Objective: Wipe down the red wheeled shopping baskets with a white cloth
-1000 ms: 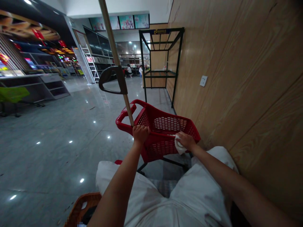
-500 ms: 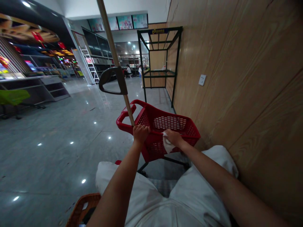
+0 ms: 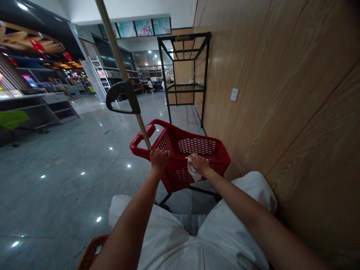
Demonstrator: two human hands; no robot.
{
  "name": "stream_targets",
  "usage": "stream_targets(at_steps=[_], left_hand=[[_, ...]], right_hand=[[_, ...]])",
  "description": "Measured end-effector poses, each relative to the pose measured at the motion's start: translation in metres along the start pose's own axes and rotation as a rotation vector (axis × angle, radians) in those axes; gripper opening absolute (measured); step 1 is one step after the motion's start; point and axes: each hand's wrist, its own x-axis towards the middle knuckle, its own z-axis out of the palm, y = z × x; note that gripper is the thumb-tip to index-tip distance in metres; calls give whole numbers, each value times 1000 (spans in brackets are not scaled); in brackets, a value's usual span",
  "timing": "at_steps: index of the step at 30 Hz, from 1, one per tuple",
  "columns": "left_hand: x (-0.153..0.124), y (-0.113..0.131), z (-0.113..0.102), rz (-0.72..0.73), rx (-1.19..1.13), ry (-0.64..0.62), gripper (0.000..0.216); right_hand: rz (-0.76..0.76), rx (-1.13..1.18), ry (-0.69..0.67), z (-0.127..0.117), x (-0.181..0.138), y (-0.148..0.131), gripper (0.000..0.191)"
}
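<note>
A small red shopping cart (image 3: 197,139) with a perforated plastic basket stands in front of my knees. My left hand (image 3: 159,160) is wrapped over the near rim of the basket, close to the handle end. A wooden pole (image 3: 116,45) with a dark grey loop-shaped plastic piece (image 3: 133,98) on it rises from beside that hand; its lower end is hidden. Farther right on the same rim, my right hand (image 3: 199,163) holds a white cloth (image 3: 193,172) against the edge, and part of the cloth hangs down the basket's outer side.
A wood-panelled wall (image 3: 267,93) with a socket (image 3: 234,94) runs close on the right. Beyond the cart stands a dark metal rack frame (image 3: 184,90). An orange-brown woven basket (image 3: 91,252) sits at lower left. A person (image 3: 149,85) crouches far off.
The whole view has shifted, so the cart and both hands appear slightly farther left. My left hand stays on the rim, and the cloth remains in my right hand at the rim.
</note>
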Motion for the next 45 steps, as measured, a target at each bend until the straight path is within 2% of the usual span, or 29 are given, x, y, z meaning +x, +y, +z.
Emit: stream_targets(at_steps=[2, 4, 10, 13, 15, 17, 20, 23, 26, 28, 30, 34, 37, 40, 43, 45], left_hand=[[0, -4, 0, 18, 32, -6, 38], [-1, -10, 0, 37, 41, -9, 37], [6, -39, 4, 71, 18, -83, 34], [17, -51, 9, 98, -5, -116, 26], [25, -48, 11, 71, -15, -87, 22], [30, -28, 12, 58, -40, -80, 28], [27, 27, 15, 130, -129, -168, 32], [11, 90, 22, 106, -237, -228, 35], [-7, 126, 32, 76, -348, -341, 38], [-16, 129, 37, 20, -363, -396, 42], [-24, 118, 40, -5, -350, -395, 47], [-36, 86, 37, 125, -369, -351, 41], [-38, 74, 36, 154, -396, -350, 42], [-33, 75, 39, 160, -429, -369, 44], [-28, 81, 42, 164, -439, -415, 43], [-26, 85, 44, 134, -431, -441, 40]], right_hand=[[-7, 9, -2, 1, 6, -12, 32], [-13, -1, -17, 1, 1, -3, 31], [118, -94, -72, -1, -54, 86, 30], [140, -111, -58, -1, -70, 103, 27], [147, -124, -17, 1, -68, 98, 26], [182, -141, 17, 4, -61, 86, 25], [251, -146, 28, 8, -47, 65, 23], [291, -132, 61, 13, -38, 41, 23], [286, -99, 106, 21, -36, 14, 25], [250, -69, 131, 29, -37, -4, 26], [174, -48, 161, 36, -40, -17, 25], [-65, -18, 233, 45, -49, -25, 29], [-205, -3, 252, 47, -59, -8, 35], [-307, -9, 242, 43, -65, 28, 34], [-324, -31, 195, 33, -62, 72, 35], [-319, -40, 148, 26, -59, 91, 35]])
